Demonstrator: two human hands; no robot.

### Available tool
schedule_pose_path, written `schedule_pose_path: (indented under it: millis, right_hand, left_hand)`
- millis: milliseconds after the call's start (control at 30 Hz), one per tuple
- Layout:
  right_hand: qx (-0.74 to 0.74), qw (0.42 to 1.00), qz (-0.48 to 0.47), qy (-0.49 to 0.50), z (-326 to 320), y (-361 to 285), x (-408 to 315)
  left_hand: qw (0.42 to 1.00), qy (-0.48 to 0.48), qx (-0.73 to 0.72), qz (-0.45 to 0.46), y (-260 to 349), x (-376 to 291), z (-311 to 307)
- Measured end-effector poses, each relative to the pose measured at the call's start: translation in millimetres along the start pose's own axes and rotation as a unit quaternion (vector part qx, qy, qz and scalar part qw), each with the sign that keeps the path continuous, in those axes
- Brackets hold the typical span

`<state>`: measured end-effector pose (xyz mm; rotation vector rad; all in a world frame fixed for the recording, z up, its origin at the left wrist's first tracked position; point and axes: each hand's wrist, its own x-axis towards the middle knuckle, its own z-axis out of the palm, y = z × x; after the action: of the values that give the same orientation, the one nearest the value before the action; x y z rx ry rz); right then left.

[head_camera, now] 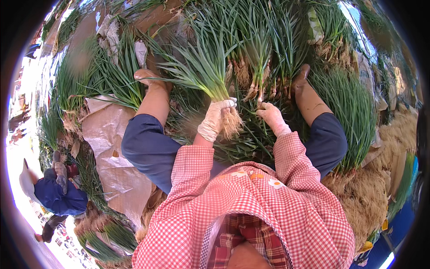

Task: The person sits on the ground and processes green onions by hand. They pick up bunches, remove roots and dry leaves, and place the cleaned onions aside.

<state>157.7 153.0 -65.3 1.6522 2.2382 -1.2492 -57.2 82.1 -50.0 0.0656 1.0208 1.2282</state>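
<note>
My left hand (215,117), in a pale glove, is closed around a bunch of green garlic plants (210,74); their leaves fan up and left, and the roots hang below the fist. To its right my right hand (271,116), whose fingers touch the base of a garlic stalk (260,95), seems to grip it between thumb and forefinger. That stalk's leaves reach upward among other plants. Loose green leaves (248,134) lie beneath both hands, between my knees.
A tall pile of green stalks (349,114) stands at the right, beside a mass of roots (359,198). Woven plastic sheeting (114,158) lies at the left. A co-worker in blue (60,195) sits at the far left, near more root bundles (111,232).
</note>
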Motion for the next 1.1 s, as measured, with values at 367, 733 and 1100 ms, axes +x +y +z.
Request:
schedule_pose_path:
  millis: [367,733,1100]
  right_hand:
    - [-0.231,0.949,0.211,-0.049,-7.9,19.5,-10.7]
    - [0.798,0.554,0.002,-0.237,25.3,-119.6,9.5]
    - [0.584,0.785,0.110,0.176,27.3,-100.1,40.9]
  left_hand:
    - [0.979,-0.067,-0.193,-0.019,4.6,-44.9,16.0]
    - [0.926,-0.137,-0.351,-0.034,5.5,-87.6,10.9]
    - [0.973,-0.014,-0.229,0.030,10.1,-103.4,17.1]
